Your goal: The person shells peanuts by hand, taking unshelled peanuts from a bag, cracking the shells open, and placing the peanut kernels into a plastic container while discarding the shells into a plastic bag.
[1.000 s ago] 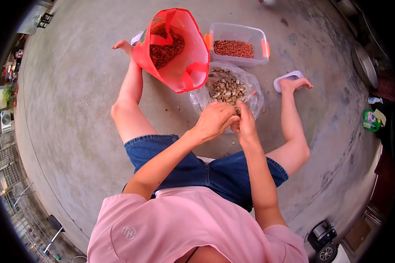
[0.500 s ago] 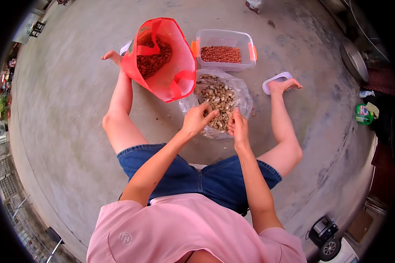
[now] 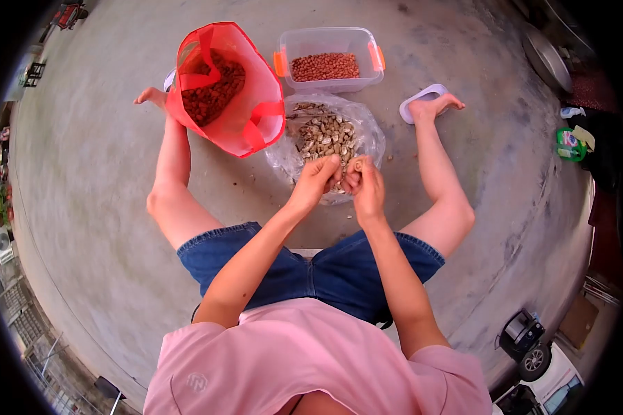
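My left hand (image 3: pixel 314 182) is closed, thumb and fingers pinched together; what lies between them, if anything, is hidden. Right beside it, my right hand (image 3: pixel 368 188) has its fingers curled in around a small pale peanut (image 3: pixel 358 167), only partly visible. Both hands are over the near edge of a clear plastic bag (image 3: pixel 371 131), which lies spread on the floor with a heap of peanut shells (image 3: pixel 327 135) in it. Beyond that stands a clear plastic box (image 3: pixel 332 39) with reddish shelled peanuts (image 3: pixel 325 67) on its bottom.
A red tote bag (image 3: pixel 264 90) stands open at the left, with peanuts (image 3: pixel 214 90) inside. My bare legs frame the work, and a white slipper (image 3: pixel 407 107) is under my right foot. Concrete floor (image 3: pixel 90 138) surrounds everything. A metal basin (image 3: pixel 545 59) leans at the far right.
My hands have come closer together, almost touching. The right hand has turned, so the small peanut shows in its fingers. The whole view has shifted slightly.
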The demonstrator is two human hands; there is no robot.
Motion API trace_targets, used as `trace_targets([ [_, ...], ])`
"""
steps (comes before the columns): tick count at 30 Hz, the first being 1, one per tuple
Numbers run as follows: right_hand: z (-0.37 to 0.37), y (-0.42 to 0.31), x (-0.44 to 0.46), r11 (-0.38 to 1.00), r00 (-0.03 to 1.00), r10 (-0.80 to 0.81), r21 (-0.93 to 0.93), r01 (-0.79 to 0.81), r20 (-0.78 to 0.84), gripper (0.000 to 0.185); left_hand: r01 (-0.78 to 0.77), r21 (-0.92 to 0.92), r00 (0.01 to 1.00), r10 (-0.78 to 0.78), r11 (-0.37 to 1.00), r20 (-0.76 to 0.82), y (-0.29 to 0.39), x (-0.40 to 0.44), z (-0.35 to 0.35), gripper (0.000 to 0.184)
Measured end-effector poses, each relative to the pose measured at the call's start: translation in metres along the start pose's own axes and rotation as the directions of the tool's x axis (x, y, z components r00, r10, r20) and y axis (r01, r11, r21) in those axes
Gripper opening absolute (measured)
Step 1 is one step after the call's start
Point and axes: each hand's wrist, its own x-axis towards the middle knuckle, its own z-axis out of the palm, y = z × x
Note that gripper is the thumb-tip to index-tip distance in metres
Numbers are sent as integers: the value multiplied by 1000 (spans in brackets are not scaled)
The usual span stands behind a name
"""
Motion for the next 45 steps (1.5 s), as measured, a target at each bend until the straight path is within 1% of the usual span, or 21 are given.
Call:
trace_targets([
  [2,-4,-9,6,967,989,127,214,-140,76,36,-211,547,965,260,810,-14,7,4,-4,21],
  [3,-5,-12,5,953,979,181,230,-197,90,36,-319,593,918,396,739,0,11,4,-6,31],
  [7,13,-25,-1,916,951,304,258,-307,54,33,-482,659,821,560,578,111,34,-4,-1,35],
  [11,13,-24,-4,921,958,247,271,-279,146,32,-493,638,820,561,592,114,40,-6,1,26],
  [14,10,-34,-9,979,988,65,-203,-36,138,31,-514,671,807,567,534,166,52,-14,0,23],
  [16,15,-46,-11,974,981,79,-223,-38,176,31,-530,710,795,564,464,225,57,-18,-2,23],
  [19,19,-49,-17,995,964,81,-70,-65,254,31,-622,502,778,545,600,313,58,-17,-11,18],
  [21,26,-50,-21,992,957,78,73,-103,279,30,-400,84,905,378,913,198,60,-22,-5,16],
  [22,32,-53,-22,983,959,76,138,-118,274,28,-241,-150,947,267,959,181,60,-24,-2,15],
  [28,27,-48,-19,963,948,48,237,-128,316,23,-71,-310,982,120,948,145,52,-27,3,15],
  [29,21,-46,-17,952,937,52,265,-150,344,23,-149,-272,977,185,950,108,50,-27,2,15],
  [31,10,-44,-10,970,982,-66,-220,105,177,20,-301,-187,949,313,935,43,46,-25,0,16],
  [32,8,-44,-6,867,981,-154,-460,191,118,18,-291,-127,951,301,948,68,48,-25,-3,15],
  [33,11,-50,-2,579,939,-310,-753,313,152,20,-280,-66,954,285,958,92,52,-26,-7,14],
  [34,10,-45,-3,710,969,-236,-668,224,75,21,-270,-5,956,269,963,118,57,-25,-9,13],
  [35,6,-35,-1,817,988,-152,-561,131,9,23,-473,347,881,435,810,188,63,-21,-12,15],
  [37,0,-21,-3,983,990,139,-114,-142,-32,27,-628,771,674,567,104,473,69,-14,-15,21],
  [39,-3,-14,-3,736,885,434,500,-457,170,32,-567,816,697,462,-112,548,60,-9,-13,27],
  [40,-6,-11,0,735,887,432,506,-451,163,33,-530,817,708,410,-228,575,58,-5,-13,30],
  [41,-9,-7,3,733,889,432,515,-445,155,34,-538,813,716,388,-223,580,58,-3,-15,27],
  [45,-2,-19,-3,849,911,407,337,-406,71,31,-551,806,787,455,215,417,50,2,-21,26],
])
